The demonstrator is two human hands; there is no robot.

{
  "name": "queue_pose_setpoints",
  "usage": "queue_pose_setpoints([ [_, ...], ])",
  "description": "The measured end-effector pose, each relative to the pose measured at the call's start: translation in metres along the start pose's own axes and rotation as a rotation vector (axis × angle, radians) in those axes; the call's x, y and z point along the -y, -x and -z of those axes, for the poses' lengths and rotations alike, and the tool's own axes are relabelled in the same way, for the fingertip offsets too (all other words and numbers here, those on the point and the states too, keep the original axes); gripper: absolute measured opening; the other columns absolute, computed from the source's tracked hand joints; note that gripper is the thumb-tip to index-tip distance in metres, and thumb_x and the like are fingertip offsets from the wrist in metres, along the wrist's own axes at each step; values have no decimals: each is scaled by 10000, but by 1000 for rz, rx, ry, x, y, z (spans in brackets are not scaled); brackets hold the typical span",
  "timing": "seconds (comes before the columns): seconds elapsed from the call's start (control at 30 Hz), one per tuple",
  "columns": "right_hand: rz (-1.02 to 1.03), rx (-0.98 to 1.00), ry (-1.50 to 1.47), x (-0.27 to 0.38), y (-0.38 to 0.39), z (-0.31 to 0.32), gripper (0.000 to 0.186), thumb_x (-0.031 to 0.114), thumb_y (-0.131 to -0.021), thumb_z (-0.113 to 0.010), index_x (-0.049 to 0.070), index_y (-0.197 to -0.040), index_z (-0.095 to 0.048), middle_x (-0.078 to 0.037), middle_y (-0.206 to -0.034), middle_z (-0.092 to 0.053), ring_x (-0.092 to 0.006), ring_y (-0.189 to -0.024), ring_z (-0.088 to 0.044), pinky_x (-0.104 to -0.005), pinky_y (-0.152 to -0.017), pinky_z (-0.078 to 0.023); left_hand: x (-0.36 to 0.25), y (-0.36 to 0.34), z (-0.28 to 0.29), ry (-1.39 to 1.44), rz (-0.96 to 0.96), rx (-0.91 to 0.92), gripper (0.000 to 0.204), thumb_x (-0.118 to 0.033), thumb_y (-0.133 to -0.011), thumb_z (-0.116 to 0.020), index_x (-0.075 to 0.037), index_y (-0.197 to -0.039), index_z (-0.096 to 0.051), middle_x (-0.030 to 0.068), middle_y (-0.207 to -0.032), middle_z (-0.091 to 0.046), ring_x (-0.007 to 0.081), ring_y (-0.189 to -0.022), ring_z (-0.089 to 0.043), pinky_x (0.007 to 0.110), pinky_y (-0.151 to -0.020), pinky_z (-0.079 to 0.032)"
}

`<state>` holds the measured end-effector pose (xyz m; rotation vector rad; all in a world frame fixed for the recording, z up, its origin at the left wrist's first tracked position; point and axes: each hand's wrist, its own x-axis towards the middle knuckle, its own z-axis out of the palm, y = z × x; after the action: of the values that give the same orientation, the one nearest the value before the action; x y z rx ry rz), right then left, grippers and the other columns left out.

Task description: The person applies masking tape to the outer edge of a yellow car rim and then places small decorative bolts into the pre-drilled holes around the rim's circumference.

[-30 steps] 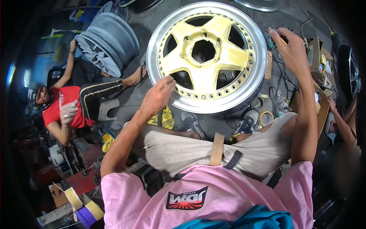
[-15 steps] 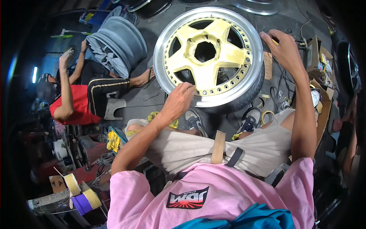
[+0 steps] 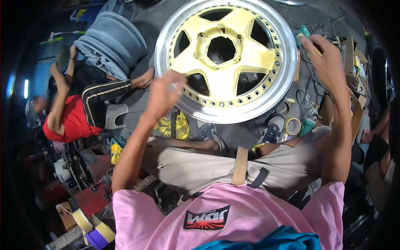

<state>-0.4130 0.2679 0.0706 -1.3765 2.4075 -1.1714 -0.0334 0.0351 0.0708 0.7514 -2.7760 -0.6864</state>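
Note:
A large wheel (image 3: pixel 287 71) with a polished silver lip and a pale yellow five-spoke centre lies flat on the floor in front of my knees. My left hand (image 3: pixel 163 95) is blurred and sits at the lower left of the lip, fingers curled, touching or just above the metal. My right hand (image 3: pixel 328 58) hovers just past the right side of the lip, fingers pinched on a small yellowish piece (image 3: pixel 316 49) that I cannot identify. Beige trousers (image 3: pixel 196 166) and a pink shirt fill the lower part of the view.
A person in a red shirt (image 3: pixel 73 121) sits at the left beside a grey wheel (image 3: pixel 112 43). A yellow cloth (image 3: pixel 180 126), a tape roll (image 3: pixel 293 126), cables and a cardboard box (image 3: pixel 354 62) lie around the wheel. More tape rolls (image 3: pixel 93 231) sit lower left. Another person's arm (image 3: pixel 375 146) shows at the right.
My left hand has slid right along the lower lip toward the spokes. My right hand has lifted off the wheel's right side. The view has moved closer to the wheel.

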Motion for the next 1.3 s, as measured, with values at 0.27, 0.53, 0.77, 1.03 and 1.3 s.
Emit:
queue_pose_setpoints([
  [0.27, -313, -88, -92, -32, -27, 1, 391, 388, -1019, -659, 9, -935, -708, 37, -715, -516, -40, -688, -423, -226, -607, -321, 36, -24, -18, 240, 661, 162, 218, -199, -959, -749, 19, -969, -757, 64, -725, -718, 53, -505, -537, 231, -414, -380],
  [0.53, -303, -90, -135, -30, -47, -31, 350, 360, -1024, -662, 14, -1027, -719, 61, -588, -478, -36, -498, -436, -228, -494, -332, 72, -33, 8, 344, 715, -63, 226, -201, -927, -784, 23, -924, -758, 63, -650, -676, 59, -431, -491, 239, -393, -345],
  [0.77, -309, 9, -182, -16, -53, -41, 378, 344, -1020, -669, -28, -1086, -687, 20, -737, -560, -37, -668, -477, -239, -561, -388, 69, -30, -2, 380, 777, 268, 279, -208, -835, -847, 26, -729, -737, 68, -589, -676, 106, -448, -575, 282, -442, -441],
  [1.03, -304, -110, -118, -47, -57, -39, 424, 362, -1000, -672, -34, -1147, -634, -90, -849, -649, -152, -704, -628, -318, -659, -520, 77, -33, 11, 411, 638, 221, 251, -168, -812, -815, 23, -693, -703, 87, -586, -677, 126, -432, -579, 293, -432, -463],
  [1.3, -508, -35, -420, -111, -56, -49, 503, 389, -956, -731, -72, -1119, -611, -28, -784, -633, -125, -643, -630, -273, -579, -495, 98, -17, 42, 569, 617, -252, 356, -257, -1005, -678, 28, -794, -653, 91, -676, -677, 136, -490, -612, 286, -467, -529],
])
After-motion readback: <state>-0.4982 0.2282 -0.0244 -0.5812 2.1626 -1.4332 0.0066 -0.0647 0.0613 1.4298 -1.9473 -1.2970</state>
